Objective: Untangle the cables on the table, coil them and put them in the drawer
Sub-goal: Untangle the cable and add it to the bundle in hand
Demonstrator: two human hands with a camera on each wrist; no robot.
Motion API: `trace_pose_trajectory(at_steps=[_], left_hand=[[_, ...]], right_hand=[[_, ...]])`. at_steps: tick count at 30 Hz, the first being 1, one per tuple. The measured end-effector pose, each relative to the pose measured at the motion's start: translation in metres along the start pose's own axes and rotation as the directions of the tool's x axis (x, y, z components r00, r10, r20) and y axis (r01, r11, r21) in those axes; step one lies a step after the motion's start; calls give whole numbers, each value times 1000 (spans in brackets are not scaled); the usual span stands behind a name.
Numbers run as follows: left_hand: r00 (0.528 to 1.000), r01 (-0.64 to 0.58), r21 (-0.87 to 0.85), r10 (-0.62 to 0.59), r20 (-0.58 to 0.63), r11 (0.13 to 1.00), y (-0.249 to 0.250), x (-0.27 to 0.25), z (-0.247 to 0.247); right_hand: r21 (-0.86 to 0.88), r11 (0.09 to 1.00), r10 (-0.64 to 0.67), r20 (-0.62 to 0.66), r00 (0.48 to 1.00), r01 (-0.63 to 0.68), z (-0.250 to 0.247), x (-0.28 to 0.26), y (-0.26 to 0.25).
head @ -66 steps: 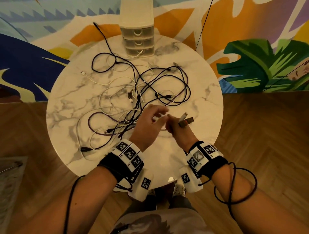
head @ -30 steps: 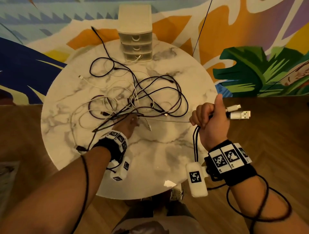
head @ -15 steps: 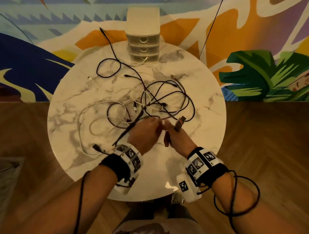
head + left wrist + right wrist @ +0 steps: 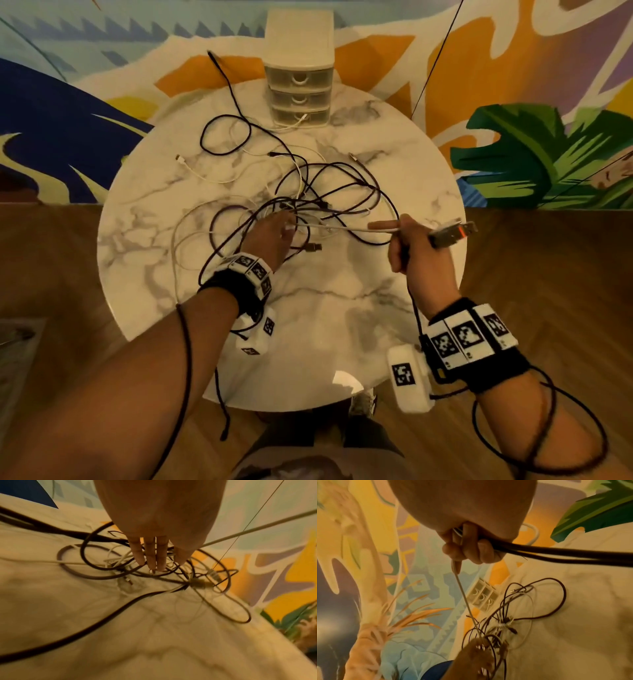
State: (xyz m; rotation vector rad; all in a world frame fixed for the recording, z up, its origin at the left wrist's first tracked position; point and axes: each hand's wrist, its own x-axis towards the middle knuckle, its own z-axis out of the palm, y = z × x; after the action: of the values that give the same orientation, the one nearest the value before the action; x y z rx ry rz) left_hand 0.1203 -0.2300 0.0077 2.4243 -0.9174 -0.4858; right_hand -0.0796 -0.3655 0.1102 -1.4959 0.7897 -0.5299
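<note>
Your right hand grips white cable, pulling taut; left hand fingers flat, pinning tangle to table.

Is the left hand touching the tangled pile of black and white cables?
Touching. In the left wrist view the left hand's straight fingers press into the tangled cables.

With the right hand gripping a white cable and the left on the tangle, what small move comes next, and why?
Probably draw the right hand further right: its white cable runs taut into the tangle, which the left hand presses down with straight fingers.
</note>
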Motion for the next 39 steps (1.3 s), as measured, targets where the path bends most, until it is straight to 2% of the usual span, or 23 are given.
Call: trace_pose_trajectory(at_steps=[2,4,7,9,11,14,16,19,21,23,25,26,27,28,29,30,31,32,33,34,35,37,39], left_hand=[[998,17,52,-21,66,998,-6,-5,5],[996,-19,47,15,84,999,-3,-8,5],[997,-16,6,16,-78,1000,16,1,-13],[989,-20,21,22,-146,1000,24,0,-19],[989,-68,76,77,-128,995,30,-12,-14],[965,-224,198,246,-91,954,35,-36,2],[941,-309,294,336,-43,904,38,-50,9],[950,-304,373,307,54,876,38,-63,21],[961,-275,341,261,89,899,41,-73,24],[935,-353,258,346,75,899,53,-93,20],[871,-482,172,492,-15,859,62,-109,6],[872,-465,129,479,-105,876,54,-111,-3],[900,-370,64,375,-224,927,49,-107,-16],[921,-203,-19,184,-343,979,33,-97,-23],[909,3,-119,-52,-414,993,16,-83,-32],[884,208,-197,-270,-383,958,-4,-69,-38],[864,396,-236,-448,-231,887,-21,-59,-40],[839,529,-226,-544,-8,818,-31,-54,-36],[799,597,-203,-553,236,776,-35,-54,-28],[758,615,-194,-506,412,764,-35,-56,-19],[738,615,-213,-459,494,759,-33,-59,-10],[755,629,-349,-439,488,694,-21,-63,-1],[740,671,-535,-495,455,513,-13,-60,1]], right_hand=[[28,999,-34,-37,999,35,-7,-1,-3],[73,997,-33,-84,996,40,-11,0,-4],[190,982,9,-174,985,25,-18,7,-4],[181,983,39,-108,993,-19,-15,11,2],[76,990,121,30,992,-123,0,9,14],[-146,954,289,212,934,-263,30,6,42],[-299,918,336,242,910,-260,45,10,57],[-408,878,354,202,913,-250,54,19,67],[-387,876,377,175,910,-288,54,22,75],[-268,881,435,135,890,-390,49,20,84],[-119,866,498,113,860,-486,43,18,87],[-74,848,529,125,839,-524,45,16,92],[-42,840,541,131,831,-541,44,16,91],[-16,833,549,136,824,-553,44,15,91],[1,825,560,137,817,-566,44,17,90],[11,817,570,136,811,-576,44,18,90],[17,812,577,134,806,-584,44,20,90],[20,809,580,135,803,-588,45,20,91],[27,806,583,139,800,-592,45,19,92],[37,800,588,144,796,-598,46,19,93],[45,798,590,147,794,-601,46,19,95],[45,801,586,151,796,-597,46,19,97],[32,809,577,146,803,-587,44,19,100]])
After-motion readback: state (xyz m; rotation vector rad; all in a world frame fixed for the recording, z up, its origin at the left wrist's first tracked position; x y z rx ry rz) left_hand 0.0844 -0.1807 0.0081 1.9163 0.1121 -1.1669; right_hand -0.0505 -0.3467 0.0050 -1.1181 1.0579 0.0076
